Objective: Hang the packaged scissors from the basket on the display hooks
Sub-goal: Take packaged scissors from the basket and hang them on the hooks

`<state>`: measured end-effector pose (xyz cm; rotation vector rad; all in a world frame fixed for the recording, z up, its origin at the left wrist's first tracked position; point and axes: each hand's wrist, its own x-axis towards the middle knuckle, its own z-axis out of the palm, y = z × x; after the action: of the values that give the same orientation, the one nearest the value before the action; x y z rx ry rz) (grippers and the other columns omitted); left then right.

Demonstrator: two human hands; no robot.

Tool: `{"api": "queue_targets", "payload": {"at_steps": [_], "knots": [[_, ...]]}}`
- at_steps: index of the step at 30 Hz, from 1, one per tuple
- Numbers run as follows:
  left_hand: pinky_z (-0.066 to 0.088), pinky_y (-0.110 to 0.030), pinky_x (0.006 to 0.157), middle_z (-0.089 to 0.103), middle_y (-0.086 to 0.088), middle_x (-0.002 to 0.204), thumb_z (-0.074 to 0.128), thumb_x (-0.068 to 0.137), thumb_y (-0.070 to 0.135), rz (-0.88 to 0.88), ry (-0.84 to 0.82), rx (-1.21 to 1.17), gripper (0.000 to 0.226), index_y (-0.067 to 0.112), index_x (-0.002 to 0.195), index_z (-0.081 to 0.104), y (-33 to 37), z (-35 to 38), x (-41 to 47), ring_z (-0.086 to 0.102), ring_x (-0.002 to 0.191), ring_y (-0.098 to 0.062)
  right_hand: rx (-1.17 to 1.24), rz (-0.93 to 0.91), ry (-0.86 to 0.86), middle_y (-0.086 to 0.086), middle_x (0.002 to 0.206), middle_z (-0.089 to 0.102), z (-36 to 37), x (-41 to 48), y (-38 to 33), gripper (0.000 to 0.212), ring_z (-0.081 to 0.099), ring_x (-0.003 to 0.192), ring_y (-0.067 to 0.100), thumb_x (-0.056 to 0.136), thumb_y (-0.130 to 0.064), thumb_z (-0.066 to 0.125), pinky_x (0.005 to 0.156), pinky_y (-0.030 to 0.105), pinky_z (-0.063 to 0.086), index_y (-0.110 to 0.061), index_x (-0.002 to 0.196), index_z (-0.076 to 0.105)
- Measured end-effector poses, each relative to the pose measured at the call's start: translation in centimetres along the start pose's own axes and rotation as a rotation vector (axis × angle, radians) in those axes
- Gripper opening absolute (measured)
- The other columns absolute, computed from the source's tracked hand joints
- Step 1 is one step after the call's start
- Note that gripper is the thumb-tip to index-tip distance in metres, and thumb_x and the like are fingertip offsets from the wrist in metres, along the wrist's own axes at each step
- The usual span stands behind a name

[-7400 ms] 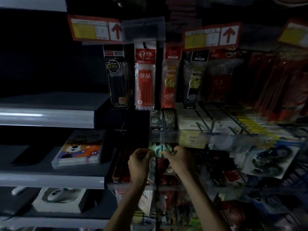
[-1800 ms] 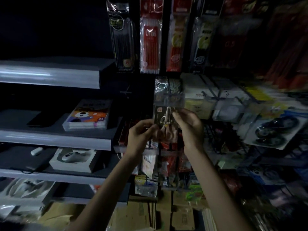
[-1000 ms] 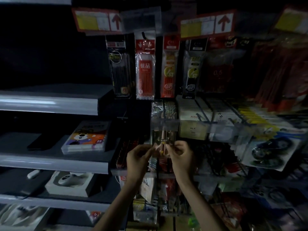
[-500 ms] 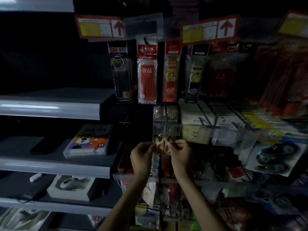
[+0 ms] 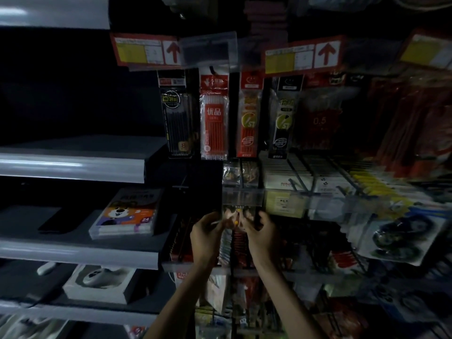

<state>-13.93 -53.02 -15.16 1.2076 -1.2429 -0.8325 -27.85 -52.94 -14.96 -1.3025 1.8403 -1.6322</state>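
The scissors pack (image 5: 235, 217) is in the middle of the rack, just under a clear label strip (image 5: 242, 197) that runs across the front ends of the hooks (image 5: 297, 176). It sits between the two hands. The left hand (image 5: 206, 237) holds its left edge with fingers (image 5: 215, 220) curled and the thumb closed to them. The right hand (image 5: 263, 238) takes the right edge in the same pinching way, although the light is weak and I cannot tell exactly where its fingertips touch. The top of the pack goes up behind the strip, so the strip hides it and I cannot tell if the hole is on a hook or not. Above the strip, more small packs (image 5: 241, 171) hang in two rows, and to the right of them white packs (image 5: 288, 182) fill the next hooks. Higher, long pen packs (image 5: 214, 118) hang side by side under two price signs (image 5: 146, 51) with red arrows. Below the hands, red packs (image 5: 238, 243) hang on a lower row, partly hidden by the wrists. Near the right edge of the rack are tape packs (image 5: 401, 237), blurred. On the left, a grey shelf (image 5: 73, 250) carries a flat box (image 5: 124, 214) with a cartoon animal close to its right end, and the shelf under it carries a white box (image 5: 97, 283).
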Motion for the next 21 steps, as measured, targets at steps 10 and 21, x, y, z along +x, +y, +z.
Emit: {"api": "queue_targets", "payload": {"at_steps": [10, 21], "knots": [[0.066, -0.039, 0.081, 0.08, 0.01, 0.1, 0.077, 0.087, 0.047, 0.01, 0.03, 0.0, 0.038, 0.023, 0.116, 0.078, 0.8, 0.2, -0.7, 0.076, 0.09, -0.004, 0.049, -0.024, 0.022, -0.013, 0.084, 0.075, 0.4, -0.5, -0.2, 0.05, 0.07, 0.077, 0.001, 0.088, -0.071, 0.061, 0.067, 0.029, 0.059, -0.025, 0.101, 0.074], [0.061, -0.025, 0.083, 0.076, 0.019, 0.099, 0.08, 0.091, 0.037, 0.015, 0.092, 0.061, 0.021, 0.031, 0.111, 0.075, 0.7, 0.7, -0.3, 0.072, 0.091, 0.008, -0.013, -0.027, 0.026, -0.013, 0.09, 0.075, -0.1, 0.3, -0.2, 0.034, 0.071, 0.083, 0.003, 0.089, -0.048, 0.074, 0.07, 0.028, 0.059, -0.022, 0.112, 0.076]]}}
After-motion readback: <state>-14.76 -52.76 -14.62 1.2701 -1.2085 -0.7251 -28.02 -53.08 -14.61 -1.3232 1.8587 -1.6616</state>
